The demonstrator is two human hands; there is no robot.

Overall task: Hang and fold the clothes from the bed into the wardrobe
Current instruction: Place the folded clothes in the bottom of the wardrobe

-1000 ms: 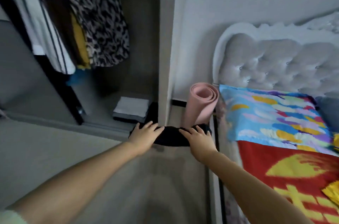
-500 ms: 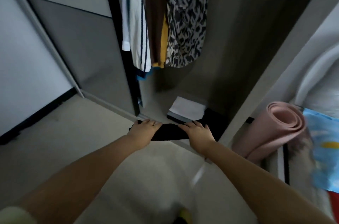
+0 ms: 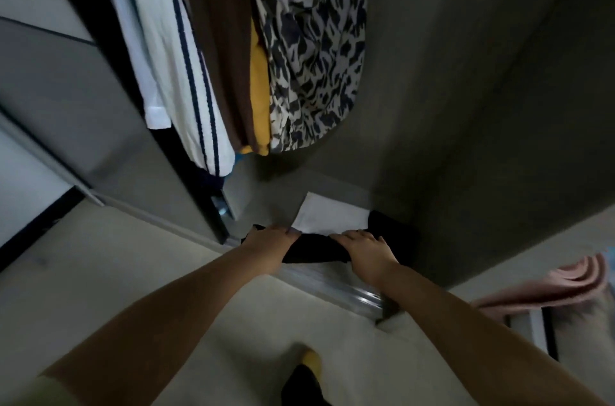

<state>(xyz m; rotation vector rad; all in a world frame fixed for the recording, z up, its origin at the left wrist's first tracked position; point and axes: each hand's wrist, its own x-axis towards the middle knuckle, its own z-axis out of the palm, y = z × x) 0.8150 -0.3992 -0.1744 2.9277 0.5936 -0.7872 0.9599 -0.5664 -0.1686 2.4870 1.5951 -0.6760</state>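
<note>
Black folded cloth (image 3: 314, 251) is held level between both hands at the wardrobe's (image 3: 466, 106) open front, just above its metal sill track (image 3: 332, 282). The left hand (image 3: 266, 247) grips the cloth's left end and the right hand (image 3: 367, 249) its right end, fingers laid over the top; the thumbs are hidden, probably tucked underneath. Beyond lies a white folded stack (image 3: 329, 217) on the wardrobe floor. Above hang a striped white garment (image 3: 179, 73), a brown one (image 3: 219, 49) and a patterned dress (image 3: 312, 46).

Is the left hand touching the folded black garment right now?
Touching. The head view shows the left hand gripping the folded black garment's left end, its fingers lying over the top.
</note>
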